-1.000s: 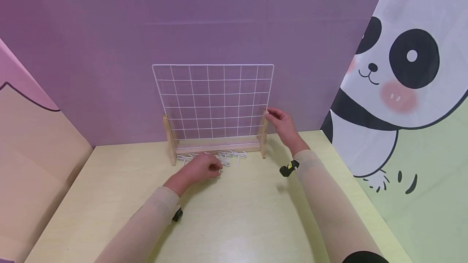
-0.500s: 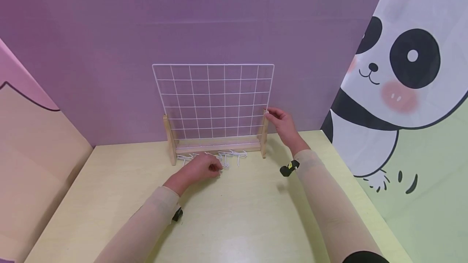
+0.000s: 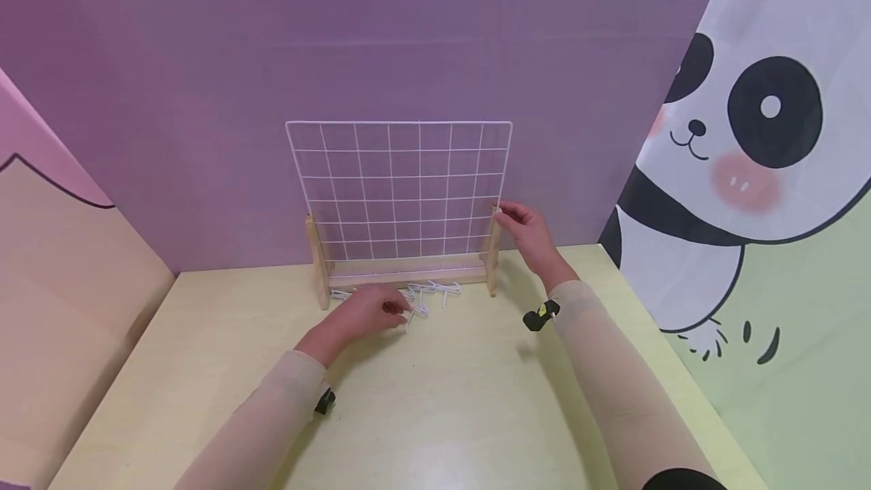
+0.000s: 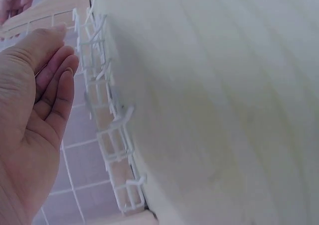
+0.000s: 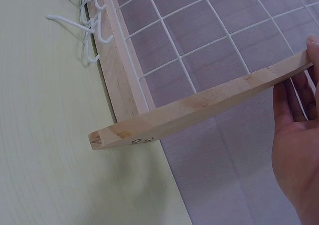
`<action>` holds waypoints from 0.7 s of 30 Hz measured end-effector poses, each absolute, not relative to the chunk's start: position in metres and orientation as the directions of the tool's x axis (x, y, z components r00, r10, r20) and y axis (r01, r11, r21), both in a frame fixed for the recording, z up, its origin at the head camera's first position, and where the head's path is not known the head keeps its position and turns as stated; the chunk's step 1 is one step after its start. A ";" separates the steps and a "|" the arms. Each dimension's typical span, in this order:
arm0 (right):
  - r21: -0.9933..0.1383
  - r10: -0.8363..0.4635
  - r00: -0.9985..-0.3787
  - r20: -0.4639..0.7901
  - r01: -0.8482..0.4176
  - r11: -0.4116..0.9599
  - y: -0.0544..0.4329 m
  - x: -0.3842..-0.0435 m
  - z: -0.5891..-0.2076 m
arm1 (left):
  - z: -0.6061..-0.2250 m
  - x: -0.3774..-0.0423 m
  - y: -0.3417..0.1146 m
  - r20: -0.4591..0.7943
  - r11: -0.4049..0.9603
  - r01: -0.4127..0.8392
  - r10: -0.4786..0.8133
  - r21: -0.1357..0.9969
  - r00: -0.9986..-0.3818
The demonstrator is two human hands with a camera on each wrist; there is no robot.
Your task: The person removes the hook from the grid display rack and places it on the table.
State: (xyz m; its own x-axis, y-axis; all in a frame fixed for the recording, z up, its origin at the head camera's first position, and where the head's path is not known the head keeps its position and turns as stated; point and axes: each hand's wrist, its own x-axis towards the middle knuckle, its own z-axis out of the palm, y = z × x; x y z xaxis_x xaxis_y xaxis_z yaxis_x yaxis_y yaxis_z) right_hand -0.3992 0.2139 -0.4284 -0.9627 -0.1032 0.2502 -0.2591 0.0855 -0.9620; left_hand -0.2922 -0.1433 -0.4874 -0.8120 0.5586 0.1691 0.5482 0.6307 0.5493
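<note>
A white wire grid panel (image 3: 393,199) stands upright in a wooden base with a post at each side. My right hand (image 3: 531,237) holds the upper end of the right wooden post (image 5: 209,98), thumb on one side and fingers on the other in the right wrist view. Along the base's front lie several white wire hooks (image 3: 422,311). My left hand (image 3: 364,316) hovers by these hooks with fingers loosely bent; in the left wrist view nothing shows between thumb and fingers. It hides some of the hooks from the head view.
The rack stands near the back of a pale wooden table (image 3: 435,414), in front of a purple wall covering (image 3: 401,36). To the right, a panda-print sheet (image 3: 769,263) borders the table. A peach-coloured panel (image 3: 61,308) rises on the left.
My left hand has shifted slightly left, and a white hook now shows beside its fingertips. My right hand stays at the post.
</note>
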 end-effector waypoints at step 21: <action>-0.799 -0.240 -0.903 0.356 -0.427 0.422 0.241 -0.374 -0.440 | -0.480 -0.261 -0.233 0.225 0.702 0.415 0.352 0.579 -0.909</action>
